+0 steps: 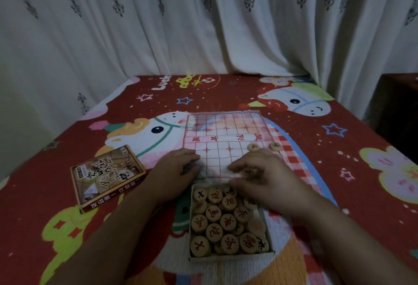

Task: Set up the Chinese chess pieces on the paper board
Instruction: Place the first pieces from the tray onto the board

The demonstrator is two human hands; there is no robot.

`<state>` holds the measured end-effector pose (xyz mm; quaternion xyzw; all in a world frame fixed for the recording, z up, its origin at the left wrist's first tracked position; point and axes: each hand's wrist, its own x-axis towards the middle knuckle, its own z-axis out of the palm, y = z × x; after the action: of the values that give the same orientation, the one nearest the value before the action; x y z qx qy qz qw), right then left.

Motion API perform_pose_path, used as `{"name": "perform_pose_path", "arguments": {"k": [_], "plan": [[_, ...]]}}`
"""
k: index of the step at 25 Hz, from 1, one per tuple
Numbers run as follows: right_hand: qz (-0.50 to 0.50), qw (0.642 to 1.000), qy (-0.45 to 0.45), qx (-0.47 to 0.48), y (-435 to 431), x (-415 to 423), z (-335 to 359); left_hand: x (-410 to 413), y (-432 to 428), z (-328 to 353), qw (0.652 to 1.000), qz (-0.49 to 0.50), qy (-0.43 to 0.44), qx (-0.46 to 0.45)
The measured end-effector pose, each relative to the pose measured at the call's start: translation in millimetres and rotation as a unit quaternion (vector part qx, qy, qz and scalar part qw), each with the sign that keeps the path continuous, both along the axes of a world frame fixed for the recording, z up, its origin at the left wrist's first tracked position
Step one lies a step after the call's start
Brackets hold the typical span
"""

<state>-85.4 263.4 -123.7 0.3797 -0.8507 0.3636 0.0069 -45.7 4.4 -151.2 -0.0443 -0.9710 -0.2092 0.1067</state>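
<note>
The left hand (176, 171) and right hand (271, 178) cover the paper board's (226, 131) lower edge. The right hand half hides one piece (247, 170) and the box's (230, 258) upper right corner; its grip is unclear.

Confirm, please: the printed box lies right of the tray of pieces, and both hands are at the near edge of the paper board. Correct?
No. The head view shows the printed box left of the tray of pieces, not right. The left hand and right hand are indeed at the near edge of the paper board.
</note>
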Motion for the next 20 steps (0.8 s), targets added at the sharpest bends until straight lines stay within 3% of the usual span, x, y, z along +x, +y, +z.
{"name": "perform_pose_path", "arguments": {"k": [3, 8, 20], "plan": [[0.070, 0.993, 0.050, 0.080, -18.2, 21.7, 4.5, -0.3, 1.4, 0.6, 1.000, -0.001, 0.004, -0.006], [0.085, 0.986, 0.067, 0.127, -30.2, 32.5, 8.0, -0.4, 2.0, 0.5, 1.000, -0.001, 0.009, -0.004], [0.092, 0.982, 0.000, 0.167, -30.8, 29.9, 17.1, -2.1, 0.1, -2.1, 1.000, -0.002, 0.004, -0.006]]}}
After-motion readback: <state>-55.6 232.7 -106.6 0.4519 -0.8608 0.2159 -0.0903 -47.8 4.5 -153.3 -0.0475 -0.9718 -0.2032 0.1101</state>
